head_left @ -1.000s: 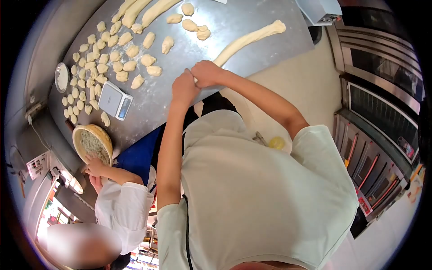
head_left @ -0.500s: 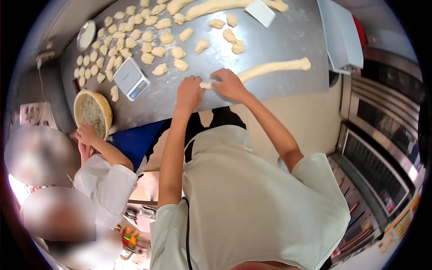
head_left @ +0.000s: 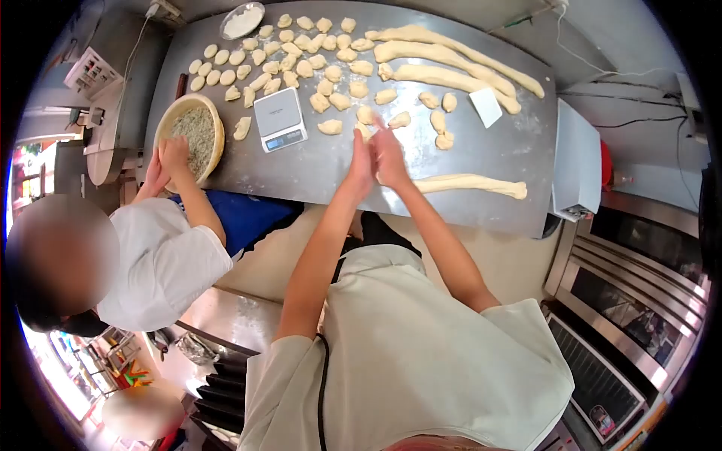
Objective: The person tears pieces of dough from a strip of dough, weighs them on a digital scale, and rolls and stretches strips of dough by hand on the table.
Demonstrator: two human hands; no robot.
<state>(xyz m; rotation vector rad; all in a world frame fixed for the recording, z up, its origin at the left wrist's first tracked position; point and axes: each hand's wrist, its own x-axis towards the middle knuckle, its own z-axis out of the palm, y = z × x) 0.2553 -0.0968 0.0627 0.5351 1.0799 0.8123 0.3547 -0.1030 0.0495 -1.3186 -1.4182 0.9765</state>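
My left hand (head_left: 360, 159) and my right hand (head_left: 388, 159) are raised close together above the table, palms turned toward each other. The left fingers look stretched out, pointing away from me. The right fingers also look stretched but are smeared by motion. I see no dough held between them, though the gap is partly hidden. Just past the fingertips lie dough pieces (head_left: 364, 115), one partly covered by the hands. A dough rope (head_left: 474, 185) lies to the right of my hands near the table's front edge, with its left end behind my right forearm.
Several dough pieces (head_left: 304, 69) spread over the metal table (head_left: 451, 161). Long dough ropes (head_left: 444, 52), a white scraper (head_left: 486, 107), a digital scale (head_left: 280, 120) and a plate of white powder (head_left: 242, 21) lie there. At left, a co-worker's hands (head_left: 167, 159) are at a filling bowl (head_left: 216, 150).
My hands have left the end of the dough rope and come together above the table. The camera view has shifted, showing more of the table's far side.
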